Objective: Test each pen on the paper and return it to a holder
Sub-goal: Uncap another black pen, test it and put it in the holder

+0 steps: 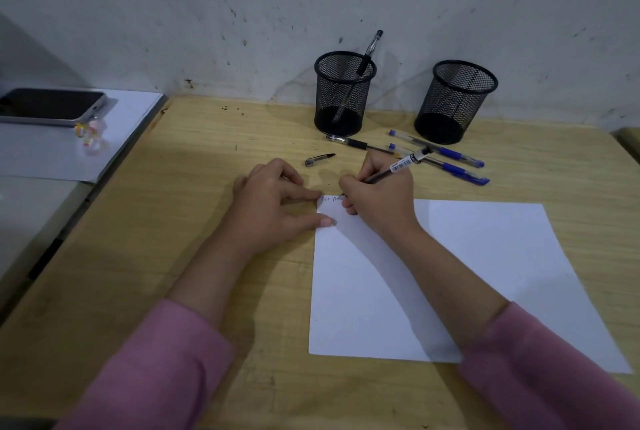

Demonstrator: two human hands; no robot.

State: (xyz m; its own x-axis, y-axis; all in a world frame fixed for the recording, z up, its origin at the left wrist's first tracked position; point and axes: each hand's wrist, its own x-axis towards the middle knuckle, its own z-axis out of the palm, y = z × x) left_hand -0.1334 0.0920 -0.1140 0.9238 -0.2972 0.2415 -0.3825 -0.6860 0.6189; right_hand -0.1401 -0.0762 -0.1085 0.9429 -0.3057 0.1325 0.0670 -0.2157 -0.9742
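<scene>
The right hand (377,197) is closed in a writing grip around a pen (398,166), fingers curled tight on the lower barrel, with the tip hidden under them at the top left corner of the paper (450,273). A white label with dark print wraps the barrel above the knuckles; the print is too small to read. Just left of those fingertips a few small dark marks sit on the sheet, and they cannot be made out as words.

The left hand (277,201) holds nothing. It lies flat on the table (173,239) with fingers loosely spread, and two fingertips press on the paper's left edge, near the writing hand.

Beyond the left fingers lies a loose pen cap (320,160). Past the right knuckles a black pen (360,143) lies on the wood, and to the right of them two blue pens (446,155) lie side by side. Further back, against the wall, stand two black mesh holders: the left holder (343,93) has one pen leaning in it, while the right holder (455,100) shows no pen that I can make out.

Far off beyond the left hand, a phone (52,105) rests face up on another sheet.
</scene>
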